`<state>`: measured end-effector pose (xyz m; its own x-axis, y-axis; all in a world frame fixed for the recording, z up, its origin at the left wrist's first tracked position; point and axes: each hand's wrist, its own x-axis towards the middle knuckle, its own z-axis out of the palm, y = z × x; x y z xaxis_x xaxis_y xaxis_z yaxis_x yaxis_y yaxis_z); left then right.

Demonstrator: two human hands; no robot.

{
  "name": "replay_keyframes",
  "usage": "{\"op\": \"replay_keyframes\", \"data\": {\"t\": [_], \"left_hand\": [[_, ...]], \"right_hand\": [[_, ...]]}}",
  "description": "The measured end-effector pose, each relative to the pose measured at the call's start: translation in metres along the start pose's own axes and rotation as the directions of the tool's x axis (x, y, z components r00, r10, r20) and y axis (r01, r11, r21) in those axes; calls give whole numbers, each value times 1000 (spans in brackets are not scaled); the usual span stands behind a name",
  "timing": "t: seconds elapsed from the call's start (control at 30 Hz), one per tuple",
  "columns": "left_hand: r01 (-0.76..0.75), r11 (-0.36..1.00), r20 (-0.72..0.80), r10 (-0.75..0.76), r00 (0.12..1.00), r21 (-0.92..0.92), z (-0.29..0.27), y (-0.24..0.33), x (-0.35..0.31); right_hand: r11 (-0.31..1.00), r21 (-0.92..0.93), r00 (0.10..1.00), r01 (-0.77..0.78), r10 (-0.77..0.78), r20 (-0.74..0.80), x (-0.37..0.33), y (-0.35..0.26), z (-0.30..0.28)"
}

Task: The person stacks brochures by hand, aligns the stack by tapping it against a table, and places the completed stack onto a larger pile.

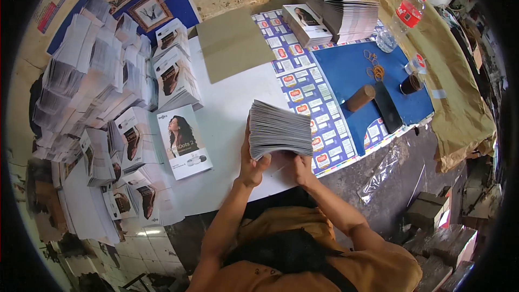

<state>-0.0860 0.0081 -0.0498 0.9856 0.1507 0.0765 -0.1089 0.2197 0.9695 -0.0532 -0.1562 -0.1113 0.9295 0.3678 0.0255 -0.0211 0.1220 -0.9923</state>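
Between my two hands I hold a thick stack of printed sheets, its layered edges facing up and bowed. My left hand is closed round the stack's left side, thumb along the near edge. My right hand grips the near right corner, its fingers partly hidden beneath. The stack is above the white tabletop. Left of it lies a neat pile of printed leaflets showing a long-haired person and earbuds.
Tall paper stacks crowd the left side. A brown board lies at the back, near more stacks. On the blue sheet at right are a wooden cylinder, a phone, rubber bands, a dark drink cup and a plastic bottle.
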Motion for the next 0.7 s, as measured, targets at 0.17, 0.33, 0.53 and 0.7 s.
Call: {"op": "replay_keyframes", "data": {"t": [0.17, 0.33, 0.53, 0.7], "left_hand": [[-232, 962, 122, 250, 961, -142, 1, 2, 5], [24, 999, 221, -29, 975, 24, -33, -20, 6], [-284, 945, -13, 290, 957, 164, 15, 40, -16], [-264, 938, 65, 256, 964, 222, 17, 49, -31]], "right_hand": [[885, -439, 987, 159, -134, 86, -1, 1, -11], [991, -63, 990, 114, -118, -73, 18, -15, 7], [956, -139, 949, 259, -279, -149, 16, -5, -3], [981, -168, 992, 97, -108, -59, 20, -19, -2]]}}
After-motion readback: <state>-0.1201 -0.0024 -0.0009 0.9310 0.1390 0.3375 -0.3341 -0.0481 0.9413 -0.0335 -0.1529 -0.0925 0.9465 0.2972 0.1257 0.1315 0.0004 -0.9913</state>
